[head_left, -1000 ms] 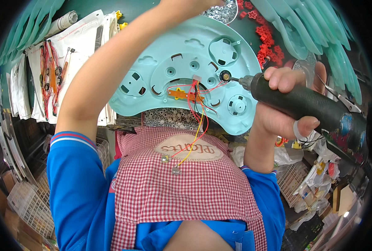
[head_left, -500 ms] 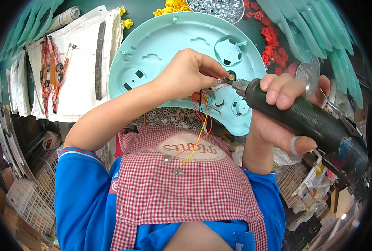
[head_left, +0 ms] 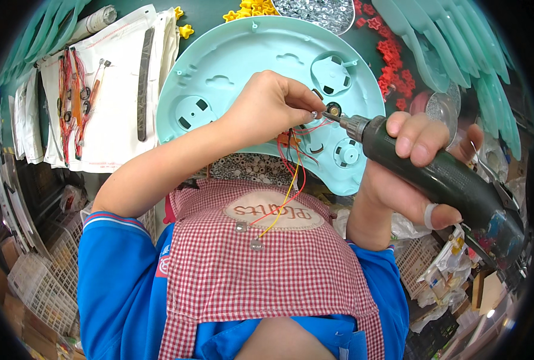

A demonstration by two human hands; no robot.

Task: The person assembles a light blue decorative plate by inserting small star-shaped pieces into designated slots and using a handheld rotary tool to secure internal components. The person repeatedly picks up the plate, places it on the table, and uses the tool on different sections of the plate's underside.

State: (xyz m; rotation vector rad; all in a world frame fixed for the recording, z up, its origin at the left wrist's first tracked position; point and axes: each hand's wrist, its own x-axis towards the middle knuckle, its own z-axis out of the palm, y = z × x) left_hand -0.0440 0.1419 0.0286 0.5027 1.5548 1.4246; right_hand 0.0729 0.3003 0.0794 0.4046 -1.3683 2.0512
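My left hand (head_left: 273,108) is over a mint-green curved plastic shell (head_left: 243,48); its thumb and forefinger pinch a small shiny screw (head_left: 314,114). My right hand (head_left: 405,162) grips a dark electric screwdriver (head_left: 441,174), its bit pointing left, just by the pinched screw. White tape wraps the right thumb. Metal blades (head_left: 498,180), like scissors, stick out by the right hand. A small round black part (head_left: 333,110) sits in the shell below the fingertips' right. Red, yellow and black wires (head_left: 294,174) run from an orange board (head_left: 288,139) down onto my checked apron.
Wired harnesses (head_left: 75,108) lie on white bags (head_left: 114,66) at left. Yellow stars (head_left: 255,8), a bowl of shiny small parts (head_left: 318,13) and red pieces (head_left: 390,57) are at the back. Mint-green panels (head_left: 453,42) stack at right. Small metal parts (head_left: 252,168) lie at the shell's near edge.
The electric screwdriver has shifted slightly right and down, its bit drawing a little away from my left fingertips. The left hand and shell have barely moved.
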